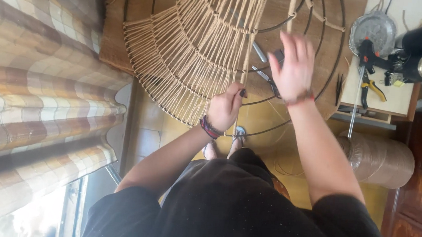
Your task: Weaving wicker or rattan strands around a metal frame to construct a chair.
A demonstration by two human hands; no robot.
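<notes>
We look down past our dark shirt at a round wire frame (303, 19) partly wrapped in tan cord (186, 49), the strands fanning out from its upper middle toward the rim. The frame stands over a wooden board and a yellow tiled floor (262, 123).

Our left hand (226, 107), with dark bands at the wrist, is clenched on the cord at the edge of the wrapped section, where the strands meet a wire ring. Our right hand (293, 67) is released, fingers spread, raised just above the bare wires; it is blurred, and a thin cord runs near it, though we cannot tell whether it touches.

Well to the right, a pale surface (378, 98) carries a metal dish (374, 27) and pliers (371, 87). Near it on the floor lies a large spool of tan cord (379, 160). A checked curtain (29, 80) fills the left.
</notes>
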